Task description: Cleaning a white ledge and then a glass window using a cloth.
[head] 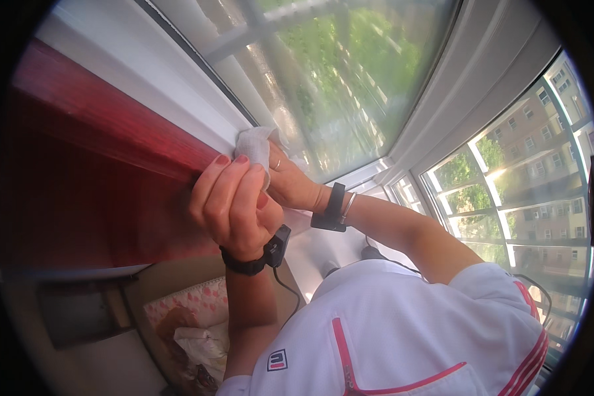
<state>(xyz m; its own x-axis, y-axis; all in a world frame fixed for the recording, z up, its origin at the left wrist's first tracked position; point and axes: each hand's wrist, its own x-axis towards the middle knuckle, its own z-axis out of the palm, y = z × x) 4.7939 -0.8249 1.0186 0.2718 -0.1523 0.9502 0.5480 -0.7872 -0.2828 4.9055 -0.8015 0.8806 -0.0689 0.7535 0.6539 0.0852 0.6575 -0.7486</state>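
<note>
My right hand (pixel 294 183), with a ring, a metal bangle and a dark wristband, holds a thin white cloth (pixel 254 143) against the corner between the white window frame (pixel 198 94) and the glass pane (pixel 346 89). Part of the cloth hangs between my two hands, and some right fingertips are hidden behind it. My left hand (pixel 235 208) is beside it, nearer the red wood-grained panel (pixel 104 188), its fingers curled inward. Its fingertips overlap the cloth's edge in view; whether they grip it cannot be told. A black device with a cable is strapped to the left wrist.
A barred window (pixel 515 188) is at the right, with buildings and trees outside. Low at the left lie a pink-patterned fabric (pixel 193 299) and a crumpled whitish bundle (pixel 203 346). Below my right forearm is a pale surface (pixel 317 252) with a dark object (pixel 371 252).
</note>
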